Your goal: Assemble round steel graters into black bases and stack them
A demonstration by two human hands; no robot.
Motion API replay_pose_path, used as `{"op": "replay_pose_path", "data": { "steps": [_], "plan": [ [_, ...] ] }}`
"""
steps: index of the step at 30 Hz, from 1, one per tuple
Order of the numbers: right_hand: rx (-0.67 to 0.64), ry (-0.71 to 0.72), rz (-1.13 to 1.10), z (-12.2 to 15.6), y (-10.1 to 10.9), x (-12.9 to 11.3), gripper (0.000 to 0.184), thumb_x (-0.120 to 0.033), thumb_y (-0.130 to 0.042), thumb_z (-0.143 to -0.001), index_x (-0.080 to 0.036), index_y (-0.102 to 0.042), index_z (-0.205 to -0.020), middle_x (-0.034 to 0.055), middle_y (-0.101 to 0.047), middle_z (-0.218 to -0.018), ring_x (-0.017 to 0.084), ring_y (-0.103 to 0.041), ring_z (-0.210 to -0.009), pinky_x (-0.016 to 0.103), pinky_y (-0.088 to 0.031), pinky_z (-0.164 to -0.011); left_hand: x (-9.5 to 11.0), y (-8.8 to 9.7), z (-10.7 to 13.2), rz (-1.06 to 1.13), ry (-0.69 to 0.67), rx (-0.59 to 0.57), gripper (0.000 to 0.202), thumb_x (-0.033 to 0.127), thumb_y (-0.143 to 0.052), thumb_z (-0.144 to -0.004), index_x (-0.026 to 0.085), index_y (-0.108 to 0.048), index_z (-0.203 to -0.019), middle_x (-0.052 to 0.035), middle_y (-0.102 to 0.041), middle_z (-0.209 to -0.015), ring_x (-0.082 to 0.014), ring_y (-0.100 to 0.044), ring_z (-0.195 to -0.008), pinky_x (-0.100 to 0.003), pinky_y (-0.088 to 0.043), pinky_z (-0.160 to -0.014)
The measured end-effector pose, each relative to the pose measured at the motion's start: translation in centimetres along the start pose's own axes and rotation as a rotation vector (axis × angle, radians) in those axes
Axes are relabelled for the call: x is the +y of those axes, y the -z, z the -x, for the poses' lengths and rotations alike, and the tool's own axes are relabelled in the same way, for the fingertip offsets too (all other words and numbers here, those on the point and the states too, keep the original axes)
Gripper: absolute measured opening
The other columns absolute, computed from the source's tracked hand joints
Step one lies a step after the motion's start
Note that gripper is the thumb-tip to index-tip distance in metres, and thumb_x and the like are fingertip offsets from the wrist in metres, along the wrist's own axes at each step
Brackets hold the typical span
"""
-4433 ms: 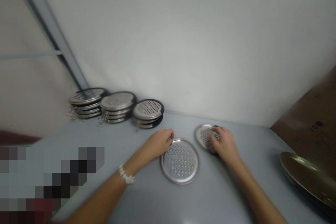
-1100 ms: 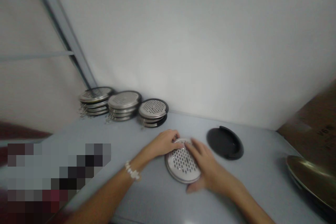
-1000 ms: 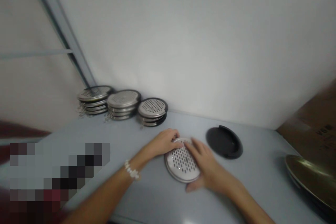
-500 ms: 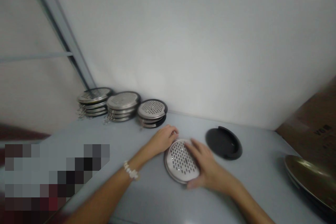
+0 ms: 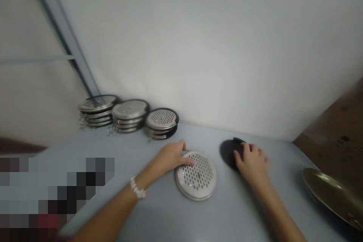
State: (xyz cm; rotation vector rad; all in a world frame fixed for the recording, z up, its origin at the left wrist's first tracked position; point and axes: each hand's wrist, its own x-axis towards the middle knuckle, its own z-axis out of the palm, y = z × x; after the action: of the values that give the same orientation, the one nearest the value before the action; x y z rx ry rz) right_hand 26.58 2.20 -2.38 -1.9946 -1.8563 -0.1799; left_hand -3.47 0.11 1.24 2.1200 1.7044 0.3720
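Note:
A round, flat metal case (image 5: 198, 177) with a slotted top lies on the grey table in front of me. My left hand (image 5: 172, 155) grips its upper left edge, thumb on the slotted top and fingers at the rim by a small metal fitting. To the right, my right hand (image 5: 252, 160) is closed over the raised rim of a round black tray (image 5: 228, 153). The fingers and wrist cover much of that tray, and its right side is hidden.
Along the wall stand three stacks of similar slotted metal cases with black rims: a left stack (image 5: 98, 109), a middle stack (image 5: 130, 115) and a right stack (image 5: 162, 123). A shiny gold-coloured round dish (image 5: 331, 193) and a cardboard box (image 5: 337, 136) are at the right.
My right hand has left the metal case and moved right onto the black tray. My left thumb now lies on top of the case, which has stayed about where it was.

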Motion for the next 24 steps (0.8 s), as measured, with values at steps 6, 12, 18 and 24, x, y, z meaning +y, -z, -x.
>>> {"op": "replay_pose_path", "data": {
  "steps": [6,12,18,24],
  "plan": [
    [-0.036,-0.051,-0.151,-1.2,-2.3,3.0,0.050,-0.012,-0.038,-0.086,-0.004,-0.051,-0.134,0.0274,-0.055,-0.120,0.037,-0.059,-0.109,0.048,-0.046,-0.091,0.0,0.3,-0.5,0.131,0.036,-0.067,0.050,0.063,-0.067,-0.075,0.017,-0.063,-0.095,-0.0028,-0.067,-0.077,-0.0210,-0.060,-0.070,-0.026,-0.032,-0.056],
    [-0.070,0.031,-0.254,-1.6,-3.1,2.8,0.045,-0.012,-0.038,-0.083,-0.008,-0.062,-0.122,0.0195,-0.066,-0.112,0.029,-0.063,-0.108,0.040,-0.047,-0.095,-0.6,0.2,-1.3,0.357,-0.015,-0.147,0.055,0.069,-0.054,-0.081,0.015,-0.066,-0.077,-0.0043,-0.068,-0.076,-0.0195,-0.059,-0.069,-0.026,-0.035,-0.055],
    [-0.102,0.047,-0.321,-1.6,-2.8,2.5,0.038,-0.021,-0.042,-0.085,-0.013,-0.064,-0.116,0.0144,-0.072,-0.107,0.026,-0.068,-0.096,0.039,-0.050,-0.089,-0.6,-0.6,-1.7,0.579,0.043,-0.167,0.054,0.066,-0.054,-0.082,0.013,-0.066,-0.081,-0.0040,-0.066,-0.074,-0.0175,-0.057,-0.067,-0.026,-0.038,-0.056],
    [-0.117,0.111,-0.462,-1.2,-2.5,1.3,0.039,-0.025,-0.042,-0.086,-0.014,-0.065,-0.115,0.0137,-0.071,-0.114,0.026,-0.067,-0.103,0.042,-0.049,-0.096,-0.2,-1.5,-2.0,0.779,0.120,-0.050,0.044,0.055,-0.057,-0.084,0.012,-0.064,-0.091,-0.0035,-0.065,-0.076,-0.0149,-0.058,-0.066,-0.025,-0.043,-0.056]
  ]
}}
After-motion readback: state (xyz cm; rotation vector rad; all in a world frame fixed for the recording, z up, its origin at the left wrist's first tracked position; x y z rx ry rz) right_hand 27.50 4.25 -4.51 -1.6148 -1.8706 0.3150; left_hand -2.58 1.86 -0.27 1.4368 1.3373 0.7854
